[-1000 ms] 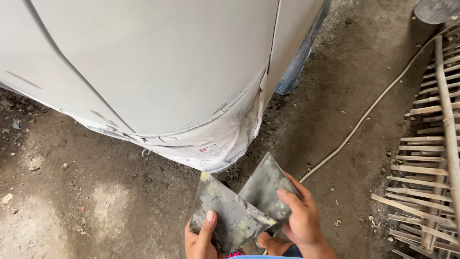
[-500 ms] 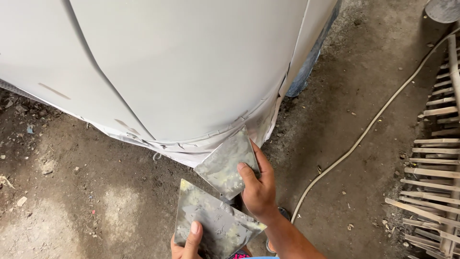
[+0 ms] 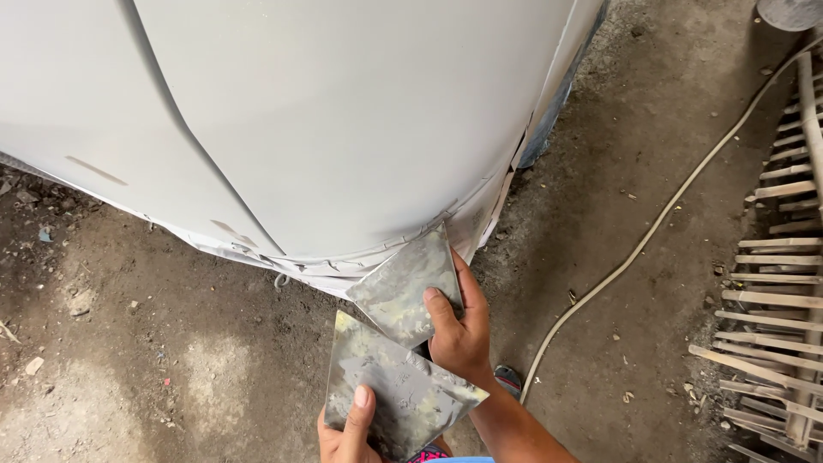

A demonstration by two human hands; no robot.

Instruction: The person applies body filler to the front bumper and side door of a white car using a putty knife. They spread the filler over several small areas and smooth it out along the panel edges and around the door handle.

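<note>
Grey putty streaks both metal spreaders — the right hand (image 3: 463, 330) grips the upper spreader (image 3: 403, 287) against the white car panel's (image 3: 343, 120) lower edge, probably touching, and would do well keeping it flat, while the left hand (image 3: 347, 433) holds the lower spreader (image 3: 399, 394) level.

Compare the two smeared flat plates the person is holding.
The upper plate, in the right hand, touches the lower edge of the grey car panel; the lower plate, in the left hand, is held clear of it. The lower plate carries a grey putty smear; the upper looks mottled. Both are flat, squarish and dirty.
</note>
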